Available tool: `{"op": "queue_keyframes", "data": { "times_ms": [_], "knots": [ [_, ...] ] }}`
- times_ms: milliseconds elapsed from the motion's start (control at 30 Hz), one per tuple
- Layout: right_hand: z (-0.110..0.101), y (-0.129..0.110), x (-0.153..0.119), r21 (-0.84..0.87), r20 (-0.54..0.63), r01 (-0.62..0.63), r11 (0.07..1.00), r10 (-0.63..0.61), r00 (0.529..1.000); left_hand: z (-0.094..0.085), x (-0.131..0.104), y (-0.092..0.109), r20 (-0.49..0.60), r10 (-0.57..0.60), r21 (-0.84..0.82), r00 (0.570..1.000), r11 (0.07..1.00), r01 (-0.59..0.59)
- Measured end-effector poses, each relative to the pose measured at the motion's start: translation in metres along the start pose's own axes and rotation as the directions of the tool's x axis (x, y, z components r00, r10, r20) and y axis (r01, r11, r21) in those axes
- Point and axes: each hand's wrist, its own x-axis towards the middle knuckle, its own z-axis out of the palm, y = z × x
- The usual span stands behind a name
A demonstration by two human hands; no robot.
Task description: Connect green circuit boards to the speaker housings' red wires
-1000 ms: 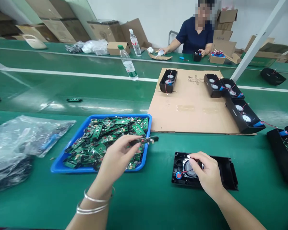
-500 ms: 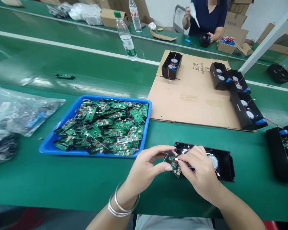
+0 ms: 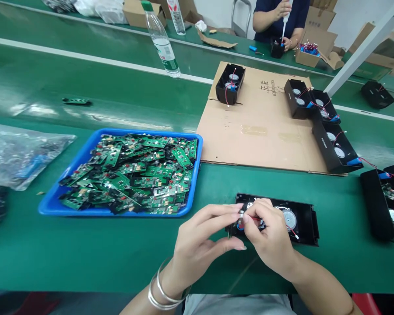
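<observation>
My left hand point(image 3: 205, 238) holds a green circuit board point(image 3: 230, 232) between thumb and fingers; the board is tipped on edge and mostly hidden. Close against it, my right hand point(image 3: 271, 236) pinches a small white wire connector point(image 3: 241, 213) with a red wire trailing from it. Whether the plug sits in the board's socket I cannot tell. Under both hands lies an open black speaker case point(image 3: 305, 223) with round speakers point(image 3: 289, 219) inside. A second white plug point(image 3: 296, 236) hangs loose over the case's near edge.
Left stands a blue tray point(image 3: 44, 208) heaped with circuit boards. Beyond are a cardboard sheet point(image 3: 259, 146) bearing several black cases, a bottle point(image 3: 166, 50) and a lone board point(image 3: 76, 101). More cases point(image 3: 376, 210) stand right. Across the bench, a person point(image 3: 279, 26) works on another case.
The circuit board has turned from face-up to edge-on in my left hand, whose fingers have straightened. My right hand stays at the connector. The person opposite has brought a white tube down to a case.
</observation>
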Motion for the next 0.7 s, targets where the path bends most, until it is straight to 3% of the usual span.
{"op": "queue_keyframes", "data": {
  "times_ms": [267, 500, 700],
  "knots": [
    [0.002, -0.002, -0.006, -0.121, -0.087, 0.082, 0.989, -0.092, 0.992, 0.010, -0.008, 0.006, -0.023, 0.033, 0.131, 0.999, 0.991, -0.030],
    [0.005, 0.001, -0.010, -0.130, -0.095, 0.117, 0.985, -0.130, 0.987, 0.013, -0.012, 0.006, -0.029, 0.001, 0.148, 1.000, 0.989, 0.003],
    [0.001, 0.003, -0.011, -0.113, -0.085, 0.170, 0.979, -0.180, 0.980, 0.007, -0.008, 0.010, 0.062, -0.025, 0.149, 0.998, 0.989, 0.016]
  ]
}}
